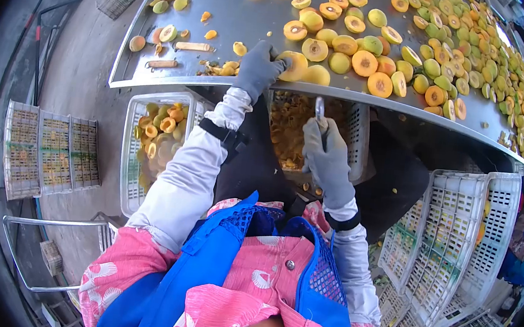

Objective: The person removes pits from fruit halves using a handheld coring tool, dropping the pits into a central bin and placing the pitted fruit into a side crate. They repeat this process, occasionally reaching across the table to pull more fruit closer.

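My left hand (259, 69), in a grey glove, is at the front edge of the metal table. Its fingers are curled against a yellow peach half (294, 67), and the fingertips are partly hidden. Below the table edge, my gloved right hand (328, 156) is closed round a hand tool with a narrow, rounded metal end (320, 108) pointing up toward the table. Another peach piece (316, 75) lies beside the held half. Small scraps of fruit (224, 68) sit left of my left hand.
Many halved peaches (365, 63) cover the metal table (227, 6). Two wooden-handled tools (194, 46) lie at its left. Underneath are a crate of peach halves (130, 150) and a crate of brown pits or scraps (359, 135). White crates (439, 239) stand right; more crates (49, 154) stand left.
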A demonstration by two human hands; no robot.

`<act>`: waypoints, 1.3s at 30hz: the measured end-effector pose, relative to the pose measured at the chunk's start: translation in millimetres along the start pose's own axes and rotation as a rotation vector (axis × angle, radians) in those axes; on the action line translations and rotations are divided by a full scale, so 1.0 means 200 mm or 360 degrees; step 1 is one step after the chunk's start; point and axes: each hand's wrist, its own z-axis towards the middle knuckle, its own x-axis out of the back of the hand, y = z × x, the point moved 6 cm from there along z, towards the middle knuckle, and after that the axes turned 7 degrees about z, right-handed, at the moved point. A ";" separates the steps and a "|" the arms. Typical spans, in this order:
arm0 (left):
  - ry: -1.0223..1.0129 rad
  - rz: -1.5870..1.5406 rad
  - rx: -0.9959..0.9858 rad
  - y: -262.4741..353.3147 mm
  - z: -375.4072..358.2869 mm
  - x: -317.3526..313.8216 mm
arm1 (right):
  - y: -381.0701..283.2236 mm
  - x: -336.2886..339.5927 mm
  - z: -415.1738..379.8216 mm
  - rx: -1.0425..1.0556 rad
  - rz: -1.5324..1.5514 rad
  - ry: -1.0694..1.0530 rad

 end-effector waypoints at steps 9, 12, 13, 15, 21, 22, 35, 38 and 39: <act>-0.0483 -0.2665 0.0090 0.33 -0.50 0.18 | -0.23 -0.20 -0.12 0.0490 -0.0431 0.0041; -0.0512 -0.2882 0.0101 0.39 -0.49 0.18 | -0.22 -0.18 -0.13 0.0677 -0.0570 0.0078; -0.0480 -0.2814 0.0089 0.39 -0.48 0.16 | -0.22 -0.18 -0.14 0.0686 -0.0578 0.0082; -0.0461 -0.2746 0.0070 0.39 -0.48 0.15 | -0.24 -0.19 -0.16 0.0642 -0.0584 0.0112; -0.0476 -0.2636 0.0011 0.45 -0.55 0.20 | -0.28 -0.22 -0.23 0.0861 -0.0696 0.0237; -0.0275 -0.2420 -0.0113 0.45 -0.54 0.23 | -0.28 -0.23 -0.24 0.0861 -0.0702 0.0246; -0.0110 -0.2420 0.0015 0.57 -0.55 0.21 | -0.23 -0.18 -0.23 0.0029 -0.0139 0.0069; -0.0142 -0.2196 0.0091 0.54 -0.53 0.15 | -0.23 -0.20 -0.25 -0.0363 0.0380 -0.0073; -0.0148 -0.2189 0.0092 0.55 -0.52 0.15 | -0.21 -0.20 -0.26 -0.0551 0.0573 -0.0229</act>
